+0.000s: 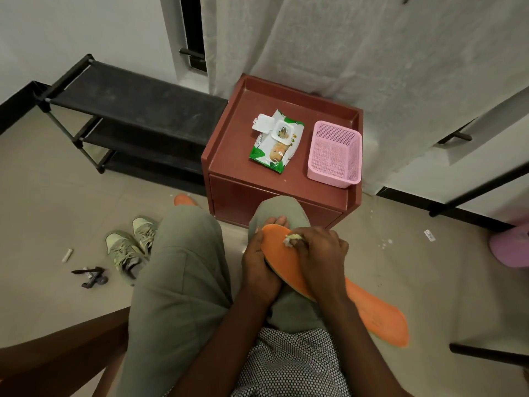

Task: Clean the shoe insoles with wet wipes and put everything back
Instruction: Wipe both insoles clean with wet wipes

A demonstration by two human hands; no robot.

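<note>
I sit with an orange insole (282, 253) resting on my right knee. My left hand (259, 265) grips its left edge, fingers wrapped behind the toe end. My right hand (317, 253) presses a crumpled wet wipe (292, 239) onto the insole's upper part. A second orange insole (378, 316) lies under my right forearm, on my thigh. The wet wipes pack (274, 140) lies on the red-brown cabinet (229, 156) with its lid flipped open. A pair of pale green sneakers (131, 247) stands on the floor to the left.
A pink mesh basket (335, 153) stands on the cabinet's right side. A black shoe rack (120, 116) is at the left wall. Small items, a white tube (67, 255) and a dark tool (91, 276), lie on the floor. An orange slipper tip (184, 199) shows beyond my left knee.
</note>
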